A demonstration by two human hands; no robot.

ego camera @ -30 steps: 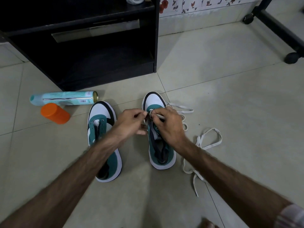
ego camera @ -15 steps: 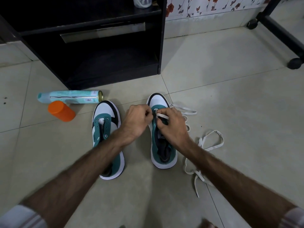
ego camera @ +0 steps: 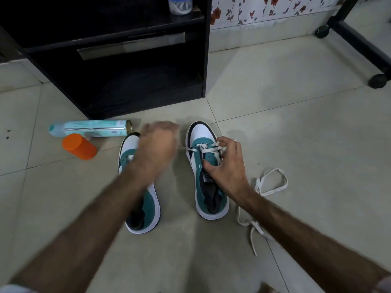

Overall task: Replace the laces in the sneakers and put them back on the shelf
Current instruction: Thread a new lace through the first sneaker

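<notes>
At centre frame, our right hand (ego camera: 227, 166) rests on the right-hand teal-and-white low-top sneaker (ego camera: 206, 172), fingers curled about the flat white lace (ego camera: 208, 149) threaded at its lowest eyelets. Our left hand (ego camera: 157, 144) hangs blurred over the matching unlaced sneaker (ego camera: 146, 210); we cannot tell its grip. A loose white lace (ego camera: 269, 188) sprawls on the beige floor tiles (ego camera: 306, 134) at right, below the black shelf unit (ego camera: 118, 66).

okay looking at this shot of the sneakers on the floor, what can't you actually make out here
Head view only:
- Left hand: motion blur smears it, so whether it has a grip on the lace end is unclear.
- Left sneaker: the left forearm covers its eyelets.
- Right sneaker: the right hand hides its right eyelet row.
- Spray can: label print too small.
- Jar on the shelf: cut off by the top edge.
</notes>
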